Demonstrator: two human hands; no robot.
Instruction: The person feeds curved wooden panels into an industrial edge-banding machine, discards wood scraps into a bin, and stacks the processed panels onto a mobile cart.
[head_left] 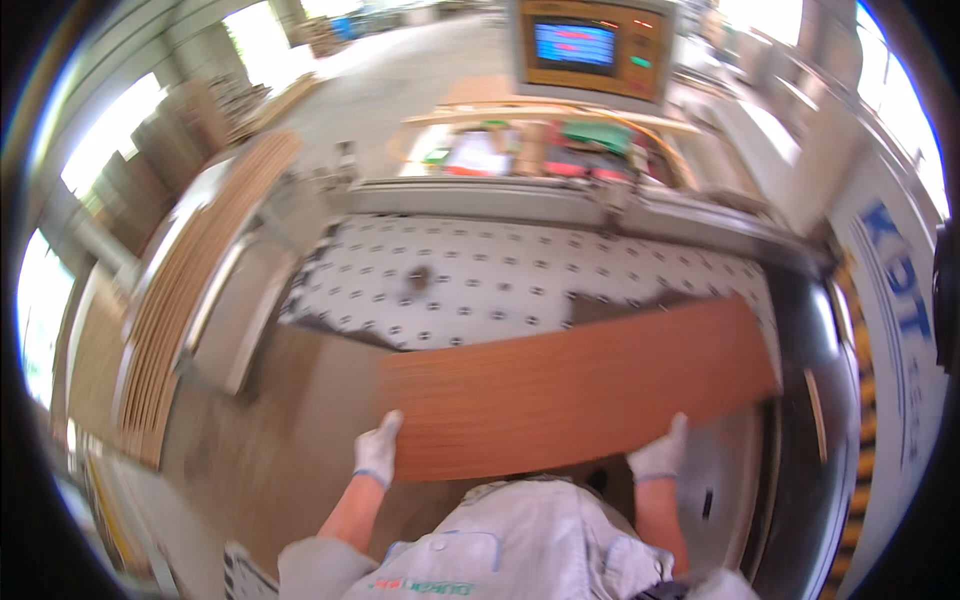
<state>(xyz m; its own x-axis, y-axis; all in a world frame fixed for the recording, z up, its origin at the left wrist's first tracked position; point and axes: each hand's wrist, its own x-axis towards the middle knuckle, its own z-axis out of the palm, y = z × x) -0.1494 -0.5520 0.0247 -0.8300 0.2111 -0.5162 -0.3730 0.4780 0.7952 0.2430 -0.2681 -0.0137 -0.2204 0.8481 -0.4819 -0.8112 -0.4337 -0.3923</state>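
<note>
A long reddish-brown wood-grain board (570,390) spans the space in front of me, its right end tilted up and away. My left hand (377,448), in a white glove, grips the board's near left corner with the thumb on top. Also gloved in white, my right hand (660,452) holds the near edge toward the right, thumb up. The fingers of both hands are hidden under the board. Beyond the board lies a pale machine table (470,270) dotted with dark spots, partly covered by the board's far edge.
A stack of long brown boards (200,290) stands at the left. Past the table's far rail (480,200) sit a control panel with a lit screen (575,45) and a cluttered surface with a green item (597,135). A white machine housing (890,330) rises at the right.
</note>
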